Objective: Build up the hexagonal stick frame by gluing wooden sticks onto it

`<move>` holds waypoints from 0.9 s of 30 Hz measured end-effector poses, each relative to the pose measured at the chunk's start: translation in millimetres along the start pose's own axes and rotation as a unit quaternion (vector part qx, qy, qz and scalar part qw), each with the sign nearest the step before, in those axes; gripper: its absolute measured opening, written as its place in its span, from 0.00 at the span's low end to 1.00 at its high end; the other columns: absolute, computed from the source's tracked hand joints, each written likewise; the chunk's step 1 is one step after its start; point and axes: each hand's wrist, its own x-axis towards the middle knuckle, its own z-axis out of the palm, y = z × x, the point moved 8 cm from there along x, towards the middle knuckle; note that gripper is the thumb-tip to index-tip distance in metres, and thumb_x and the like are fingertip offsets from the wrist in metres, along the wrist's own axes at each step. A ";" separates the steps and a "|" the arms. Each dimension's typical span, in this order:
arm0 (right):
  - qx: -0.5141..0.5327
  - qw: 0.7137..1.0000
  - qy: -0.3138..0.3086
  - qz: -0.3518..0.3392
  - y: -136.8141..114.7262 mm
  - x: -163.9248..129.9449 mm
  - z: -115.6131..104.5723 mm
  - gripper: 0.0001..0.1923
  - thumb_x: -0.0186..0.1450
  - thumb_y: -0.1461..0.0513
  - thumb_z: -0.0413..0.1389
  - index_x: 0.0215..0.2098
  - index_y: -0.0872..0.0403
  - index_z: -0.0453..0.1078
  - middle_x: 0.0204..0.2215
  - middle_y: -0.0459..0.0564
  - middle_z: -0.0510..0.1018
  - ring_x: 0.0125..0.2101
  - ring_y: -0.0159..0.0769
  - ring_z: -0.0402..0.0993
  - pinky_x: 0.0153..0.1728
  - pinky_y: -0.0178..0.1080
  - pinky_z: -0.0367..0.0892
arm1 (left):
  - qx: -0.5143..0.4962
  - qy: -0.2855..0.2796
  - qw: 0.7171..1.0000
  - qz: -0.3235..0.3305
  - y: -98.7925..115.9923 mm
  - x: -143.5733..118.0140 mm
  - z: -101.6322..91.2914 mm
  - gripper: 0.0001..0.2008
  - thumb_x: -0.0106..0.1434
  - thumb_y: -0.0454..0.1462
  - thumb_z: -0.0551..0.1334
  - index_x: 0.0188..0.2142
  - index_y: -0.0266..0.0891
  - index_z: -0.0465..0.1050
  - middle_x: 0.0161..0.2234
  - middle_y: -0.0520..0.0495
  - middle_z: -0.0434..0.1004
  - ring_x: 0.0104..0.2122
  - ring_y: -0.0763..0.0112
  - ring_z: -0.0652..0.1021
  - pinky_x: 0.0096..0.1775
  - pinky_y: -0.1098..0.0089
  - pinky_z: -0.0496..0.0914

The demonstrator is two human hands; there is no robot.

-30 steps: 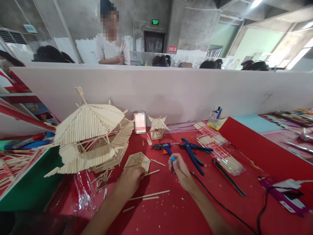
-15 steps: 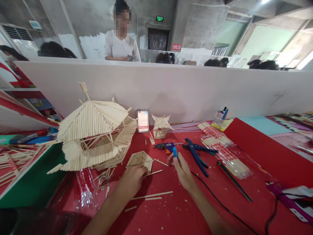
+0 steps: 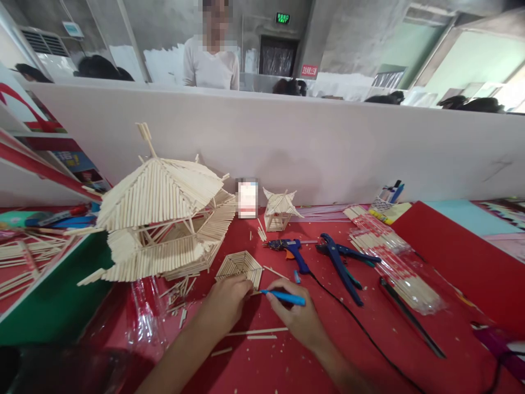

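Observation:
My left hand (image 3: 232,298) is closed with its fingers at the near edge of a small hexagonal stick frame (image 3: 239,266), pinching a thin wooden stick (image 3: 256,293) there. The fingers hide part of both. In my right hand (image 3: 297,317) is a blue marker pen (image 3: 287,297), uncapped, its tip pointing left at the stick by the left fingertips. Its blue cap (image 3: 297,277) lies on the red table just beyond. A blue hot glue gun (image 3: 291,251) rests farther back, its cord running toward the near right.
A large stick pavilion (image 3: 164,219) stands left, with a small one (image 3: 279,210) behind the frame. Blue cutters (image 3: 340,268), packs of sticks (image 3: 394,268) and a black-handled tool (image 3: 410,317) lie right. A phone (image 3: 247,198) leans against the white partition (image 3: 328,148).
My right hand has come down and left, bringing the marker pen to the stick. The pen's cap is now off and on the table. My left hand stays at the frame.

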 end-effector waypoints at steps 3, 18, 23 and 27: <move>-0.013 1.000 -0.016 0.007 0.8 0.6 3.3 0.05 0.64 0.62 0.55 0.33 0.52 0.74 0.26 0.44 0.77 0.26 0.33 0.71 0.28 0.32 0.64 | 0.001 -0.002 1.000 0.001 1.1 -0.8 -0.6 0.12 0.63 0.26 0.55 0.34 0.41 0.74 0.34 0.48 0.76 0.36 0.66 0.77 0.34 0.71 0.62; -0.016 0.999 -0.022 0.020 5.3 -0.3 4.3 0.07 0.64 0.61 0.56 0.34 0.53 0.76 0.23 0.43 0.76 0.22 0.31 0.68 0.23 0.31 0.60 | -0.020 -0.010 1.000 -0.010 2.4 -0.1 -2.2 0.13 0.63 0.25 0.55 0.35 0.42 0.75 0.35 0.48 0.78 0.39 0.65 0.78 0.37 0.71 0.65; -0.026 0.999 -0.020 0.020 6.7 -0.9 4.4 0.06 0.63 0.63 0.56 0.33 0.53 0.75 0.21 0.42 0.74 0.21 0.30 0.67 0.23 0.31 0.59 | -0.017 -0.010 1.000 -0.011 -0.1 0.3 0.7 0.12 0.63 0.27 0.55 0.35 0.42 0.75 0.35 0.47 0.77 0.38 0.65 0.78 0.38 0.71 0.65; -0.026 0.999 -0.020 0.012 5.0 -1.1 4.5 0.06 0.63 0.62 0.55 0.34 0.52 0.75 0.23 0.43 0.76 0.23 0.32 0.70 0.25 0.31 0.62 | -0.019 -0.013 1.000 -0.011 -0.7 0.1 2.4 0.12 0.63 0.28 0.55 0.35 0.42 0.75 0.34 0.46 0.77 0.38 0.65 0.77 0.38 0.71 0.66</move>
